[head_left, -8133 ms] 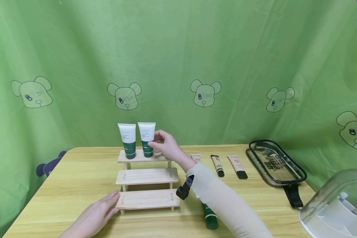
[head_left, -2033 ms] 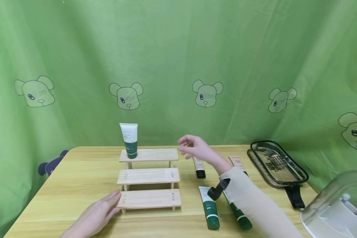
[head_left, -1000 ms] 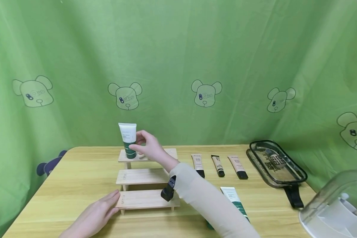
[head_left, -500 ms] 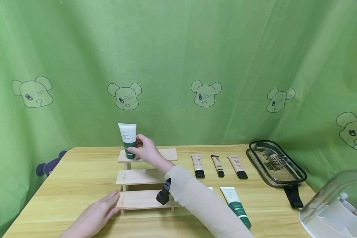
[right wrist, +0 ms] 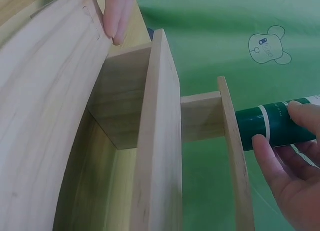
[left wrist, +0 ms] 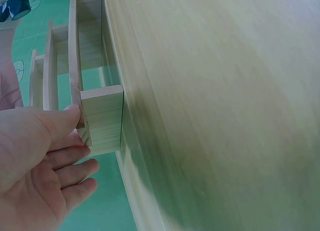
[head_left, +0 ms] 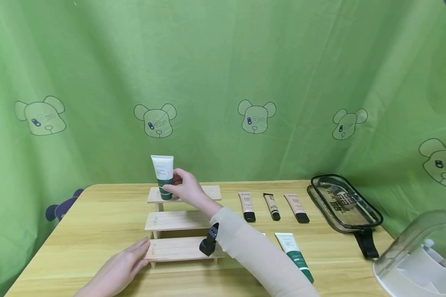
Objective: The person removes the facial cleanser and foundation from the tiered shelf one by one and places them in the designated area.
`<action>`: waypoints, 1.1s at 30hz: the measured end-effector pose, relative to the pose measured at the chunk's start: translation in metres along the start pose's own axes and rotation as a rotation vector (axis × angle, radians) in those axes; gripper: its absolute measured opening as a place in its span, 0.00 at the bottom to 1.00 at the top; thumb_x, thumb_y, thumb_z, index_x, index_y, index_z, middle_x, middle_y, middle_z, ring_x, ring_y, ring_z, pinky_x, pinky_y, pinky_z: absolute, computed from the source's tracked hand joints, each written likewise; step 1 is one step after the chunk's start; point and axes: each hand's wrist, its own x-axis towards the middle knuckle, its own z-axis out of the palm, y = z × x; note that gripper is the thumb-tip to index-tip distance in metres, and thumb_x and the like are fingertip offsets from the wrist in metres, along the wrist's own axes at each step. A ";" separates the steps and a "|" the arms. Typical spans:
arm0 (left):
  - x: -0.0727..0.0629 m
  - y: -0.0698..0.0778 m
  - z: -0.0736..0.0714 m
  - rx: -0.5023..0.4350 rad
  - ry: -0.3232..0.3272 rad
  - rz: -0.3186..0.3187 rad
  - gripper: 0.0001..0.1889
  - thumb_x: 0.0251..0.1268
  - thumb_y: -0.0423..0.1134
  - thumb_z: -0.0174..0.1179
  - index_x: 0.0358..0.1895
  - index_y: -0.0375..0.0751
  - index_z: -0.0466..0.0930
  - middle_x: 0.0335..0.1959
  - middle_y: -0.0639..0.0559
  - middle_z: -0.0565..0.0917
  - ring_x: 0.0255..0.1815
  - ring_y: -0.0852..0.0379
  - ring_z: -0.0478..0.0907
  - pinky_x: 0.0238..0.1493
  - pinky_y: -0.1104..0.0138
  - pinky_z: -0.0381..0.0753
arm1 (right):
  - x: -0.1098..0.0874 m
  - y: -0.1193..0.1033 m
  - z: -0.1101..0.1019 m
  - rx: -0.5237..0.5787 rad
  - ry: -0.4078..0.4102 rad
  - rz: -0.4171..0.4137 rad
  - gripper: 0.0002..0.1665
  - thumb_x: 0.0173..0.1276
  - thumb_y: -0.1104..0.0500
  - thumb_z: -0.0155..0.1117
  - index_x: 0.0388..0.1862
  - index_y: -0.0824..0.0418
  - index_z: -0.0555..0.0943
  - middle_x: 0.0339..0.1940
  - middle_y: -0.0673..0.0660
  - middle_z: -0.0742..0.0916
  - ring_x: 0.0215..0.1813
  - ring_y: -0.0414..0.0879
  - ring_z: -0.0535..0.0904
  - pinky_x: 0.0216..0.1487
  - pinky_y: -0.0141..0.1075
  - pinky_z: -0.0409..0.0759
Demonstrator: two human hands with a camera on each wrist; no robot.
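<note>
A white and green squeeze tube is upright at the left end of the top step of a three-step wooden display stand. My right hand grips its green lower half from the right. In the right wrist view, thumb and fingers curl round the tube, whose cap end meets the top board. At the stand's lower left corner is my left hand. The left wrist view has its thumb and forefinger pinching the bottom step's end, other fingers loosely bent.
Another green and white tube lies at right; a second is nearly hidden behind my sleeve. Three small tubes, including a middle one, lie farther back. Beyond are a clear pouch and a domed white organizer.
Earlier, two tubes stood on the top step; one now lies on the table. My right hand has come back to the remaining tube, grips it and shifts it slightly right. My left hand stays put.
</note>
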 end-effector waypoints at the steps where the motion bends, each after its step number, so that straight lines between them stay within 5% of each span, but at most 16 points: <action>1: 0.000 0.000 0.000 0.001 0.000 0.003 0.24 0.63 0.38 0.58 0.59 0.27 0.70 0.61 0.34 0.69 0.58 0.39 0.69 0.57 0.49 0.69 | -0.001 0.001 -0.002 0.002 -0.003 0.001 0.18 0.58 0.62 0.68 0.46 0.63 0.76 0.35 0.53 0.80 0.38 0.44 0.76 0.30 0.31 0.82; 23: -0.001 -0.001 0.002 0.007 0.039 0.033 0.24 0.63 0.38 0.58 0.58 0.27 0.70 0.60 0.34 0.70 0.58 0.39 0.69 0.57 0.48 0.69 | -0.053 0.024 -0.063 0.056 -0.046 -0.014 0.21 0.60 0.63 0.66 0.50 0.70 0.73 0.39 0.59 0.81 0.41 0.49 0.77 0.35 0.39 0.84; 33: -0.001 -0.001 0.002 0.002 0.030 0.019 0.24 0.63 0.38 0.58 0.58 0.27 0.70 0.60 0.34 0.69 0.58 0.39 0.69 0.57 0.48 0.68 | -0.092 0.040 -0.084 0.022 -0.025 -0.018 0.21 0.59 0.63 0.66 0.49 0.70 0.74 0.37 0.57 0.81 0.41 0.49 0.77 0.36 0.39 0.83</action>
